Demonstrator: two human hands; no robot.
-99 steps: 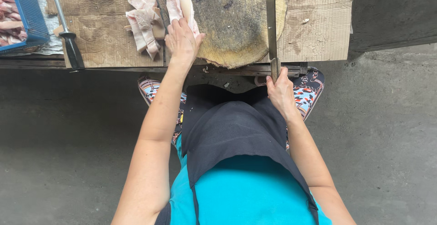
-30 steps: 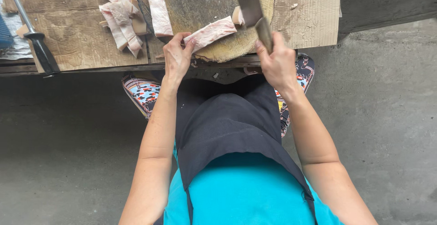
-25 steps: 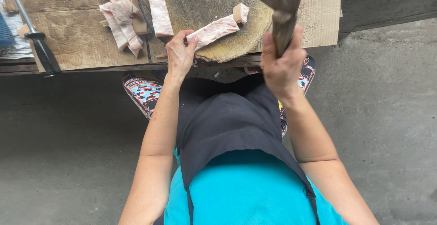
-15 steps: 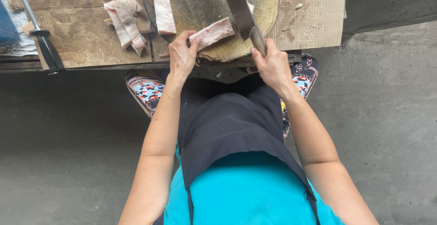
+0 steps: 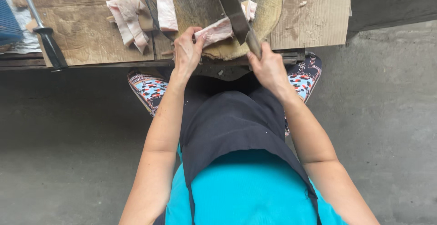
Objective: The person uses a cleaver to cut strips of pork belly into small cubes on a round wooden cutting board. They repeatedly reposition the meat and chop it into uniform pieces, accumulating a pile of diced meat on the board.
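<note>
A long strip of pale pink meat lies across the near part of a round wooden chopping block. My left hand pins the strip's near end against the block. My right hand grips the handle of a big dark cleaver. Its blade rests down on the strip, with a small cut piece just right of it. Another long strip lies on the block's left side.
A pile of cut meat strips sits on the brown cardboard-covered table. A sharpening steel with a black handle lies at the left, beside a blue basket. Below is grey concrete floor.
My left hand drew a strip onto the block's near part. The cleaver rose high, then came down on the strip, and a small piece now lies apart at its right end.
</note>
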